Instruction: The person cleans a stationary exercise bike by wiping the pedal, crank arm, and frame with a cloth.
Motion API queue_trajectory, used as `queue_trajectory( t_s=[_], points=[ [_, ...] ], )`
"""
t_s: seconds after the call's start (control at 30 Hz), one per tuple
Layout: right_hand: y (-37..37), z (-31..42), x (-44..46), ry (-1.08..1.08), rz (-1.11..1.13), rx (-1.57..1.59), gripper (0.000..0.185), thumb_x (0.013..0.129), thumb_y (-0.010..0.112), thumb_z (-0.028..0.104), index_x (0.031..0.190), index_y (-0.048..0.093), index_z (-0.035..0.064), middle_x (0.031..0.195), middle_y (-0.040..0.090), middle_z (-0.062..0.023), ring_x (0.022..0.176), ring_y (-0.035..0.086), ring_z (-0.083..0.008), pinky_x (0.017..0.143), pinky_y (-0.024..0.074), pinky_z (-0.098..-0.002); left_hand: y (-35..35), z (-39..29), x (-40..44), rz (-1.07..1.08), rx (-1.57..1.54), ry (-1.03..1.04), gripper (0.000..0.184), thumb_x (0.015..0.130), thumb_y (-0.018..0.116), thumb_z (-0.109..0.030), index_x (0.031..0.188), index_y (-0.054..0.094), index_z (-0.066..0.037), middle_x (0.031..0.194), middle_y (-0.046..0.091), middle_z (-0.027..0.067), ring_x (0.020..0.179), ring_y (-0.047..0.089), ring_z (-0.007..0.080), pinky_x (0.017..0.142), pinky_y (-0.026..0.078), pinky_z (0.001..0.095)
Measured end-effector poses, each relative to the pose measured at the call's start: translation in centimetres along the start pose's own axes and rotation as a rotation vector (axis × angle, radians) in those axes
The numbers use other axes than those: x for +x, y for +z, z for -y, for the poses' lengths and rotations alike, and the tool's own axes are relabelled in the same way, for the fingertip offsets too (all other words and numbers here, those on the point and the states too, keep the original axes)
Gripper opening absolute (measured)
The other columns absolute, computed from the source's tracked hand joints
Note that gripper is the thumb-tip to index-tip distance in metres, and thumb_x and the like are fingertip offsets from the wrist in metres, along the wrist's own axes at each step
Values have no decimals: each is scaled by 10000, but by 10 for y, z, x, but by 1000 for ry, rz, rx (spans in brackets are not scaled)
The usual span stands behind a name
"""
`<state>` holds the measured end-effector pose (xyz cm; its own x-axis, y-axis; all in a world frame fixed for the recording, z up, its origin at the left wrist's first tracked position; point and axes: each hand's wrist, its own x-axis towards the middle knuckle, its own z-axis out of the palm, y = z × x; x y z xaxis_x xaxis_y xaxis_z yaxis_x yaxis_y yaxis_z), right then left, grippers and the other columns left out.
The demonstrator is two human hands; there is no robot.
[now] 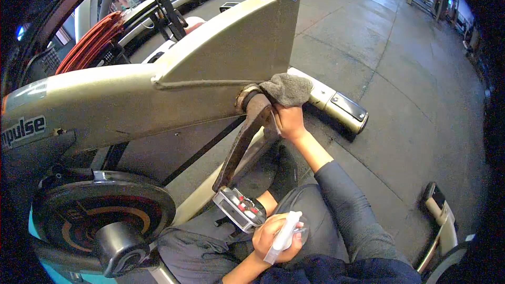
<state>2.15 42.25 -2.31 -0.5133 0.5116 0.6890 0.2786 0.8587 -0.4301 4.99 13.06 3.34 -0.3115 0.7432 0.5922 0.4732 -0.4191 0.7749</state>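
My right hand (289,122) is closed on a grey cloth (287,89), which it presses against the beige frame (205,100) of an exercise bike, just beside the crank joint. From that joint a worn, brownish crank arm (238,147) slopes down to a pedal (238,211) with red and white parts. Close to the pedal, above my lap, my left hand (265,236) grips a spray bottle (283,239) with a white spray head. Its clear body is mostly hidden by the fingers.
A round black flywheel (105,205) sits at the lower left of the bike. A floor foot (344,111) of the frame extends behind my right hand. Another metal foot (439,205) stands at the right. Orange-red cables (92,42) and other gym machines are at the upper left.
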Motion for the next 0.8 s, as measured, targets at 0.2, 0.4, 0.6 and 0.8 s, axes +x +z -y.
queue_trajectory(
  t_s=[0.2, 0.4, 0.6, 0.8],
  points=[
    [-28, 12, 65, -114, -169, -30, 548, 774, 534, 147, 1315, 458, 105, 1306, 462, -236, 1213, 406, -437, 1048, 283, -490, -2, -3, 2, -1, 2, -38, 384, 741, 650, -41, 1050, 431, 22, 849, 679, 159, 772, 677, 272, 706, 541, 344],
    [-64, 36, 162, -214, -375, -263, 599, 799, 515, 201, 1382, 400, 123, 1542, 139, -102, 1402, 126, -356, 1100, 150, -512, -6, -3, 5, 78, 70, -22, 379, 736, 656, -38, 1041, 439, 23, 889, 676, 174, 758, 678, 266, 705, 541, 339],
    [-16, 2, 125, -196, -406, -259, 566, 803, 515, 247, 1344, 442, 100, 1529, 160, -146, 1402, 78, -383, 1112, 116, -523, -5, -2, 4, 89, 8, -36, 391, 735, 661, -36, 1045, 432, 29, 908, 666, 205, 758, 678, 272, 709, 541, 348],
    [32, -27, 21, 30, -110, -22, 690, 764, 606, 312, 1365, 388, 52, 1488, 202, -200, 1381, 123, -391, 1118, 113, -512, 3, 2, -2, -14, -40, -11, 394, 731, 659, -31, 1051, 435, 25, 905, 667, 210, 762, 680, 277, 709, 544, 351]
  ],
)
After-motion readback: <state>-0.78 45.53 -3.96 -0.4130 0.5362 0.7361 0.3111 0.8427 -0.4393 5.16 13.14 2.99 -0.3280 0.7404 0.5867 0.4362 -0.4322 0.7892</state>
